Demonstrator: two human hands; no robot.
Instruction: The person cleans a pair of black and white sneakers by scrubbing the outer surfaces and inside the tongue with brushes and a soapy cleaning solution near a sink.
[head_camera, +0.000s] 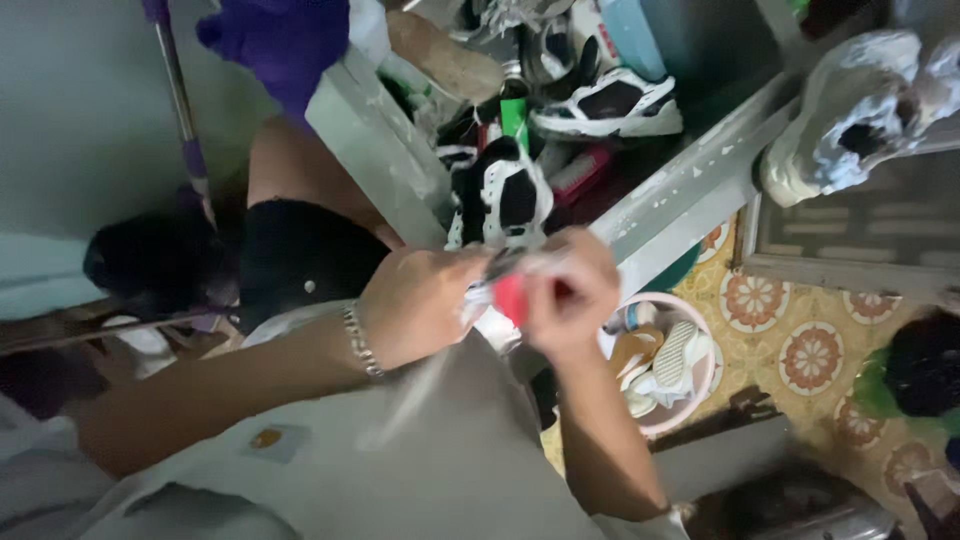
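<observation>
While both hands met above the lap:
Red object (510, 298): pinched between the two hands, partly hidden.
Left hand (418, 300): curled shut on it.
Right hand (568, 290): closed around it, just beside left.

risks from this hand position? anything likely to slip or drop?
1. Both the left hand and the right hand pinch one small red object above the lap. The frame is blurred, so the grip is unclear; it might slip.
2. If dropped, it could land in the pink round basin holding pale shoes, or on the patterned tile floor.
3. The black-and-white sneaker sits close behind the hands and may get knocked.
</observation>
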